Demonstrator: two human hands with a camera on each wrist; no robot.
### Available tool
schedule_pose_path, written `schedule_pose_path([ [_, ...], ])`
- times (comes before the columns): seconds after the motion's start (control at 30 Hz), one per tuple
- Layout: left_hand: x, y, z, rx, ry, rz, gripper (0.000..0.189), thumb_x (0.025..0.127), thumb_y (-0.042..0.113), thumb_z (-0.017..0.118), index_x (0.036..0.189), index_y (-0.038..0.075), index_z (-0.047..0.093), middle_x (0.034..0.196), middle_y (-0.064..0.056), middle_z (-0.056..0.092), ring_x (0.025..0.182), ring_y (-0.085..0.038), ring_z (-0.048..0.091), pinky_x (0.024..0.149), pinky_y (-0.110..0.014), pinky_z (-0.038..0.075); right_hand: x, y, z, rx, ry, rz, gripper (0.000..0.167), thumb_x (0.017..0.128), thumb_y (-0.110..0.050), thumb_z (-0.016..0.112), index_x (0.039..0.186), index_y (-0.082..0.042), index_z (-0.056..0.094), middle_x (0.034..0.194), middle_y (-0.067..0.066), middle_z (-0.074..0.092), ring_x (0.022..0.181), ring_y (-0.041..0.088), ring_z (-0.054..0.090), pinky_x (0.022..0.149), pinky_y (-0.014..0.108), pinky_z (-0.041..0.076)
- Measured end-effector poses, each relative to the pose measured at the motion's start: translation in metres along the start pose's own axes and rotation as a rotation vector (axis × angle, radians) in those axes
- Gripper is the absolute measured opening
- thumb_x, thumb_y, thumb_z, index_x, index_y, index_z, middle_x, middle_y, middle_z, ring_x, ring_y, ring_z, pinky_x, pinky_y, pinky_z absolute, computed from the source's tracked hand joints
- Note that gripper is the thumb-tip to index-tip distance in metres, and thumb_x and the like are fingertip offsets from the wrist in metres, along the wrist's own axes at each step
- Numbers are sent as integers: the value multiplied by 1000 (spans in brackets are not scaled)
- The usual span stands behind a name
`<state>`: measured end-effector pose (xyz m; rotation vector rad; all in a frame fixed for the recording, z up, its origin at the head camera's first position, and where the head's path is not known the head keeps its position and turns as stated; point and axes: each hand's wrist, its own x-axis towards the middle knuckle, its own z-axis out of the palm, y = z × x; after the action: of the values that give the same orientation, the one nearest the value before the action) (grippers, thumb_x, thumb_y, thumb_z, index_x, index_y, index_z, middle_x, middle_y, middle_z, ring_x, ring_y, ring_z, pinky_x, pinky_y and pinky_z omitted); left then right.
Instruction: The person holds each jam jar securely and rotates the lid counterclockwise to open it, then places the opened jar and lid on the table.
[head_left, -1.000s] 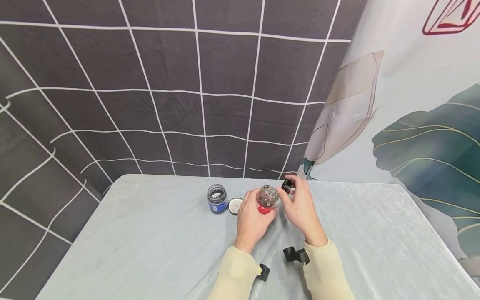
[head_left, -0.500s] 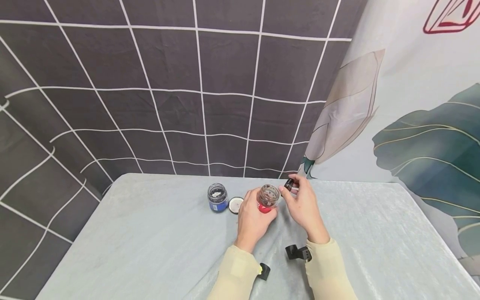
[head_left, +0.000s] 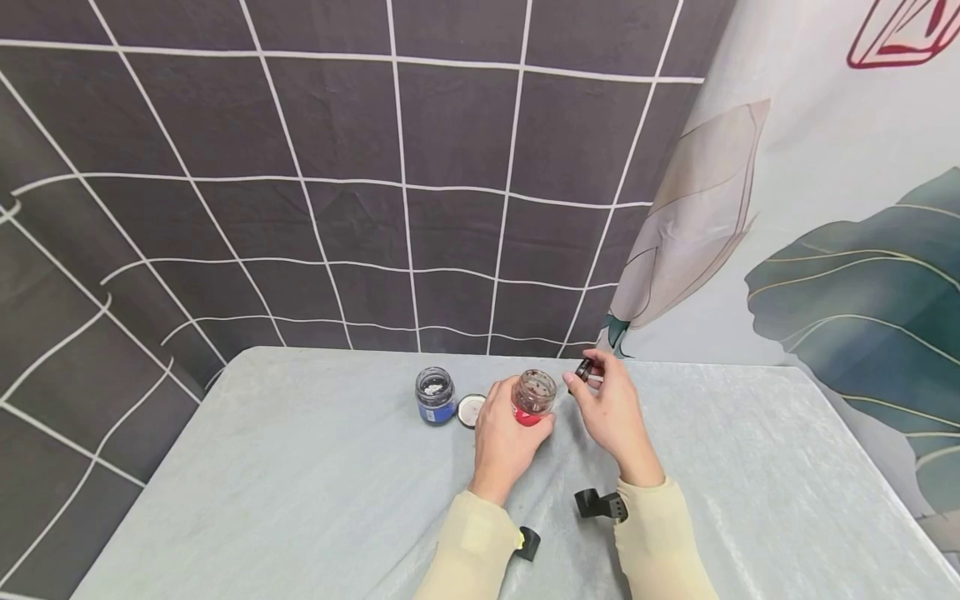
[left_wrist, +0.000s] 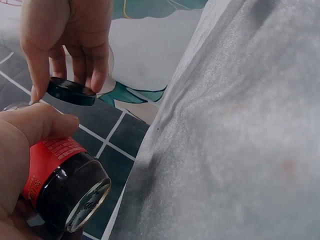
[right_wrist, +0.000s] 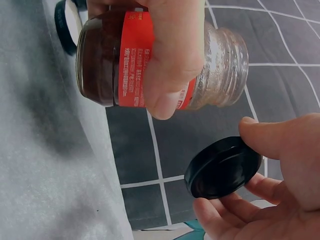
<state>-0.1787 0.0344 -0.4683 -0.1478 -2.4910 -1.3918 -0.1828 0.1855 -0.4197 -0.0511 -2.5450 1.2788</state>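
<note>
My left hand (head_left: 504, 446) grips a glass jar (head_left: 534, 390) with a red label, its mouth uncovered. The left wrist view shows the jar's base (left_wrist: 89, 206), held up off the cloth. Dark contents fill the lower part, and smears cloud the glass near the neck in the right wrist view. To the jar's right, my right hand (head_left: 615, 421) pinches a black lid (right_wrist: 222, 167) by its rim, between thumb and fingers. That lid is tilted and apart from the jar. Left of my left hand stands an uncapped blue-labelled jar (head_left: 435, 398) with something white inside.
Another lid (head_left: 470, 412), pale inside with a dark rim, lies on the grey cloth-covered table (head_left: 300, 492) between the blue-labelled jar and my left hand. A dark gridded curtain (head_left: 450, 142) hangs behind the table. Black wrist mounts (head_left: 600, 505) stick out from both sleeves.
My right hand has drawn slightly to the right, away from the red-labelled jar, and the lid has turned more edge-on. My left hand and its jar stay nearly in place.
</note>
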Motion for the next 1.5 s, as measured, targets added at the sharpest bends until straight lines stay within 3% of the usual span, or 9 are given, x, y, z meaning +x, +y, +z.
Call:
schedule_pose_path([
  [1.5,2,-7,3,-28,33,-3,65,68,24,91,126,12,64,117,-3,69,110,-23,65,94,-43,50,2,14,-1,-42,-94,84,54,91,-15,74,133,11,51,121,30,60,114,42,63,97,49,50],
])
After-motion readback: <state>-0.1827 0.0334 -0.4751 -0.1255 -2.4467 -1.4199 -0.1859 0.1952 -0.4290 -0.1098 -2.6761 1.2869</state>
